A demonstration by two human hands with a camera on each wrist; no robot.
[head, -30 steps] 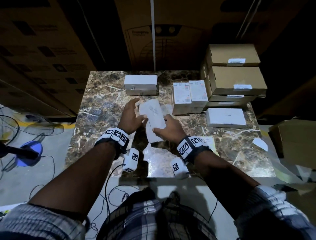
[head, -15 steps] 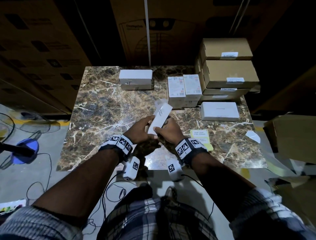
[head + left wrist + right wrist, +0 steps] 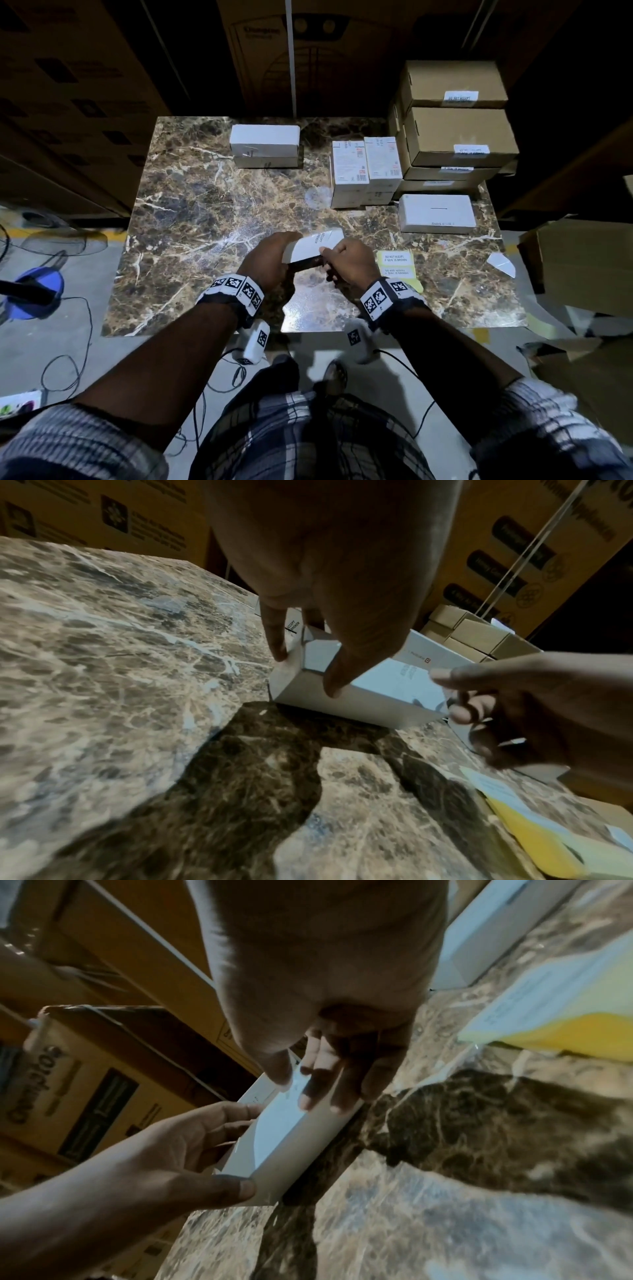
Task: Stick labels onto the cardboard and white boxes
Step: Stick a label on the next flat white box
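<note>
My left hand [image 3: 270, 260] is curled round the left end of a small white rectangular carton [image 3: 310, 247], thumb on the near side and fingertips over the far face, and it carries the weight just above the brown veined marble tabletop [image 3: 205, 219]. My right hand [image 3: 349, 262] pinches the carton's right end, thumb on top and fingers curled beneath. The carton sits near the table's front edge, at about six o'clock from the table's centre. A half-second ago it stood steeply on end between my hands, and a second ago it lay further out with a broad face up; it has now been rolled long-side across, and a face carrying a white seal label [image 3: 318, 240] with black print points up and away. I judge this carton labelled and ready to set down, though I cannot tell whether the label's edges are pressed flat. Out at three o'clock from my right hand lies the yellow backing sheet of printed labels [image 3: 394, 263], and beyond it a loose white scrap [image 3: 501, 264]. At one o'clock are two upright printed white boxes [image 3: 366, 168] and a flat white box [image 3: 436, 212], with the stack of brown cardboard boxes [image 3: 459, 133] behind them, each showing a label. At eleven o'clock a stack of two plain white boxes [image 3: 264, 145] waits, likely next. The camera has also dipped since the earlier frames.
</note>
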